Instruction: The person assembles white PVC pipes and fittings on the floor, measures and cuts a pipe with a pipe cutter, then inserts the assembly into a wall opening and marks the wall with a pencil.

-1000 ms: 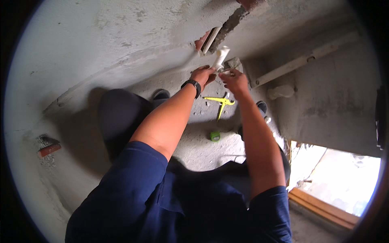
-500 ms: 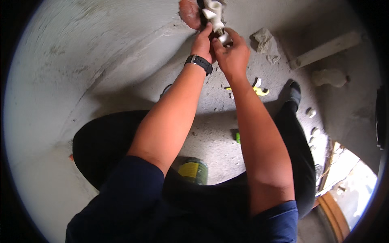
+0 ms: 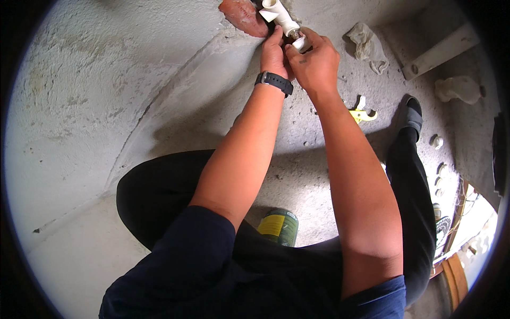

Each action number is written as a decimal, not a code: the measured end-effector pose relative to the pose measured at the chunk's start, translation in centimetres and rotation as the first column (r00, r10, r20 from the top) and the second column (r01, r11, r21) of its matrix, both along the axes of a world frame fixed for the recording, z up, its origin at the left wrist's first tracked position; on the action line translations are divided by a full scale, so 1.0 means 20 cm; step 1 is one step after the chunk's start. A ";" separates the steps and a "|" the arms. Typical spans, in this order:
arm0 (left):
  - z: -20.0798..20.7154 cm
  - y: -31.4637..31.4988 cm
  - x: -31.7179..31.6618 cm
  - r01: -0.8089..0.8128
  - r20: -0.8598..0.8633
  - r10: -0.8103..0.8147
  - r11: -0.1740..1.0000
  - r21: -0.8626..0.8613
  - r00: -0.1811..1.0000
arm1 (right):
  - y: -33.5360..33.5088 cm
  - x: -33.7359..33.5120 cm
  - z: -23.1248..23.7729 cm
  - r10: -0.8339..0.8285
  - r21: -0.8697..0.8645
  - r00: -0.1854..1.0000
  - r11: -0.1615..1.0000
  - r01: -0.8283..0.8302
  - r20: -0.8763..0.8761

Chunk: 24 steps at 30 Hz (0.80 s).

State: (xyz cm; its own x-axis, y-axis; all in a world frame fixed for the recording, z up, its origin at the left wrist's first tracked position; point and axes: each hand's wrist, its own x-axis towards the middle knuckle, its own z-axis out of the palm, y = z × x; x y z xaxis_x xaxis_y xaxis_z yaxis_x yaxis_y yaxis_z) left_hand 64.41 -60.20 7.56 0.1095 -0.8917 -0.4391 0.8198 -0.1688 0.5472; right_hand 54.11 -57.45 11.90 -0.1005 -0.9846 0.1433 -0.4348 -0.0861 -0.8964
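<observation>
A white plastic pipe tee [image 3: 282, 17] stands out from a hole in the wall at the top. At its lower end shows a short metal piece [image 3: 294, 34], with a small white pipe fitting [image 3: 299, 43] just beyond it. My right hand [image 3: 317, 64] is closed round that small fitting with thumb and fingers. My left hand [image 3: 274, 56], a black watch on its wrist, reaches up close beside it, thumb against the lower end of the tee. Its other fingers are hidden, so its grip does not show.
Reddish clay pipe [image 3: 244, 17] juts from the wall beside the tee. On the rough floor lie a yellow pipe cutter [image 3: 363, 115], a crumpled whitish bag [image 3: 367, 47] and several small white pieces. A green can with a yellow label [image 3: 279, 226] stands between my legs.
The view has shifted, so the scene sits further right. Both hands stay at the pipe joint, and the tee shows more sharply. My right hand keeps hold of the small fitting.
</observation>
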 end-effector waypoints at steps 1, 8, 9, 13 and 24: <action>0.01 0.00 0.00 -0.003 -0.013 0.003 1.000 0.008 1.000 | -0.01 0.00 0.00 0.005 0.016 1.000 1.000 -0.005 0.006; 0.01 0.01 -0.02 -0.028 0.004 0.028 0.999 -0.017 1.000 | -0.02 -0.02 -0.05 0.012 0.002 1.000 1.000 -0.012 -0.002; 0.00 0.00 -0.01 -0.023 -0.020 0.023 1.000 -0.015 1.000 | -0.02 -0.02 -0.06 0.017 0.024 0.999 1.000 -0.018 0.040; -0.04 -0.01 0.00 -0.017 -0.011 0.016 0.999 -0.047 1.000 | -0.02 -0.01 -0.08 0.004 0.043 0.992 0.999 -0.009 0.124; -0.10 -0.04 0.00 -0.057 -0.101 0.046 0.992 -0.109 0.994 | -0.04 -0.02 -0.07 0.028 0.057 0.972 0.997 -0.043 0.234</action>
